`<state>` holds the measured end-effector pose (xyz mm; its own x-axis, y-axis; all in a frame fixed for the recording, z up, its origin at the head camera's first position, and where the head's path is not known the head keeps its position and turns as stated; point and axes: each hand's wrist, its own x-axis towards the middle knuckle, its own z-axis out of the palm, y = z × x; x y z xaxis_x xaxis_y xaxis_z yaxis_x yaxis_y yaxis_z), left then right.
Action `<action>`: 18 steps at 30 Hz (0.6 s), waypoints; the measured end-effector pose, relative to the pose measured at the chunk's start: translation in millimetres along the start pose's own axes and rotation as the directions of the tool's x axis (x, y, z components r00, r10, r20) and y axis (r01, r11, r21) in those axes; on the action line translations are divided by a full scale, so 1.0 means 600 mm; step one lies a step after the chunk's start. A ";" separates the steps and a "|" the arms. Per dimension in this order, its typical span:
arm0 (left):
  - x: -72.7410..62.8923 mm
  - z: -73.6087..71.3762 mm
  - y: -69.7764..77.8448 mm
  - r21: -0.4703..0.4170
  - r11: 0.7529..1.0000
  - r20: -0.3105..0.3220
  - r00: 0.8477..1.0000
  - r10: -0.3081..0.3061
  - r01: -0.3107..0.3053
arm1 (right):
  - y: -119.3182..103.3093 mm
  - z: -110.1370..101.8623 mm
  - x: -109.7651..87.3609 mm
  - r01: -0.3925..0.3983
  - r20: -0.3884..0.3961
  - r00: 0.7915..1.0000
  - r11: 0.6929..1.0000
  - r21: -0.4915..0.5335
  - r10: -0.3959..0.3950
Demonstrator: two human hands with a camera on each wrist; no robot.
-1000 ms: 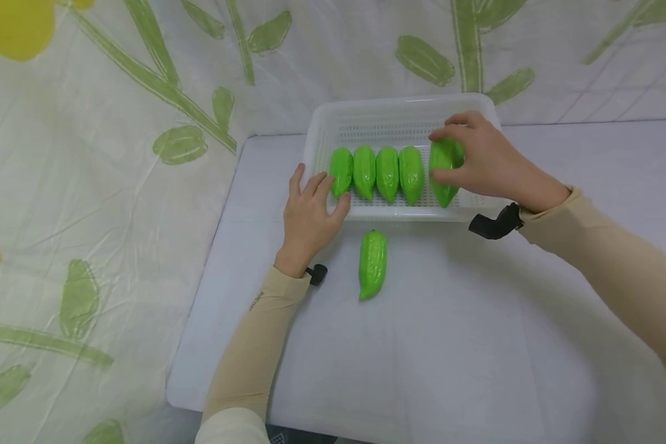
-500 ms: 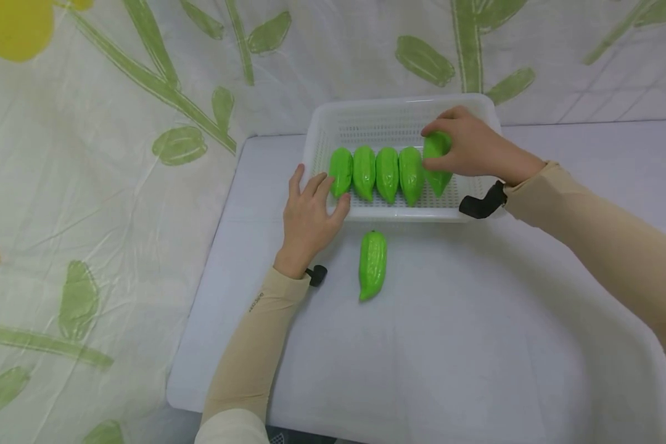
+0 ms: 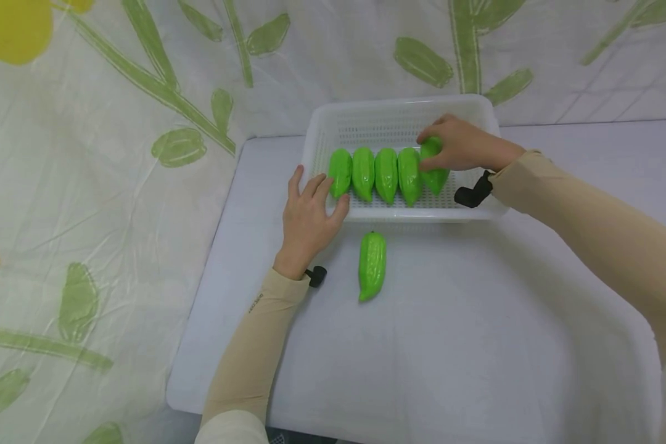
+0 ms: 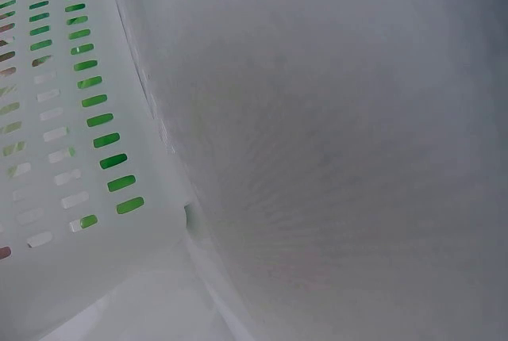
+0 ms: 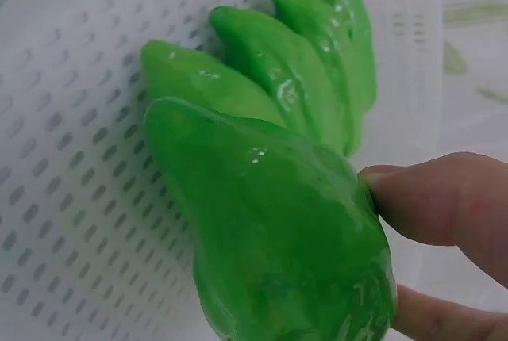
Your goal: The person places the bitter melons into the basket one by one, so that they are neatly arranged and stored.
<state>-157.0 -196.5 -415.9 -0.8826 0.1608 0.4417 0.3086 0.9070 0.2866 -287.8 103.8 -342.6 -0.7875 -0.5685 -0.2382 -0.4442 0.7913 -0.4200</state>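
Observation:
In the head view my right hand (image 3: 462,145) pinches a glossy green bitter melon (image 3: 435,177) between thumb and fingers, inside a white perforated basket (image 3: 405,214). The right wrist view shows the thumb (image 5: 432,198) pressed against that held melon (image 5: 270,222), its tapered end pointing away. Left of it, several matching bitter melons (image 3: 386,175) lie side by side, tips toward me. My left hand (image 3: 308,225) rests at the basket's front left corner, fingers spread over the rim. Only the basket wall (image 4: 95,254) and a green end show clearly in the left wrist view.
One more bitter melon (image 3: 372,266) lies on the white table (image 3: 455,345) in front of the basket. A hanging cloth (image 3: 338,49) with printed leaves stands behind and at the left of the table.
My right hand has moved left with its bitter melon, bringing it close beside the row in the basket. The left hand has stayed in place.

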 end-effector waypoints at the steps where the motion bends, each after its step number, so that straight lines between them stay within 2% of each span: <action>1: 0.000 0.000 0.000 -0.001 1.000 0.001 1.000 -0.001 0.001 | 0.002 0.001 0.002 -0.006 0.011 1.000 1.000 0.000 0.006; 5: 0.000 -0.001 0.001 -0.003 1.000 0.003 1.000 -0.004 0.004 | 0.010 0.009 0.010 -0.014 0.050 0.999 1.000 0.000 0.014; 10: 0.000 -0.001 0.000 -0.002 1.000 0.010 1.000 -0.013 0.013 | 0.023 0.020 0.019 0.012 0.079 0.997 1.000 -0.003 -0.012; 18: 0.000 0.002 -0.001 0.005 1.000 -0.018 1.000 0.009 -0.009 | 0.026 0.022 0.019 -0.013 0.130 0.991 1.000 0.013 0.011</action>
<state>-157.7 -196.6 -417.2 -0.8731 0.1617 0.4599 0.3145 0.9076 0.2780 -298.1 106.4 -363.5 -0.7303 -0.5840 -0.3545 -0.4286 0.7957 -0.4279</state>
